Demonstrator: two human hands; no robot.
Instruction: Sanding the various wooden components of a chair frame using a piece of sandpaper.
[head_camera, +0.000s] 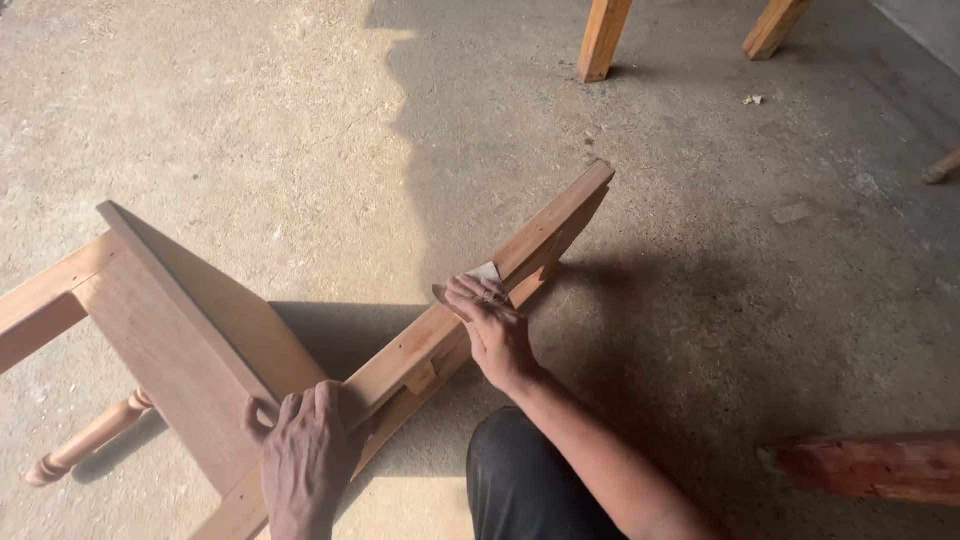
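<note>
Where hands (497, 330) press: chair (200, 340), table legs (603, 38) beyond.

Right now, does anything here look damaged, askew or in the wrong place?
The wooden chair lies tipped on its side on the concrete floor, not upright. The left hand grips its frame; the right hand presses sandpaper on one rail. No damage shows.

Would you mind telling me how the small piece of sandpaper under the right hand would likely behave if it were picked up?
The sandpaper is probably floppy: it looks thin, with a corner lifting off the wooden rail. It seems very light, being covered almost wholly by the right hand. Its gritty face should resist slipping. The left hand steadies the frame.
</note>
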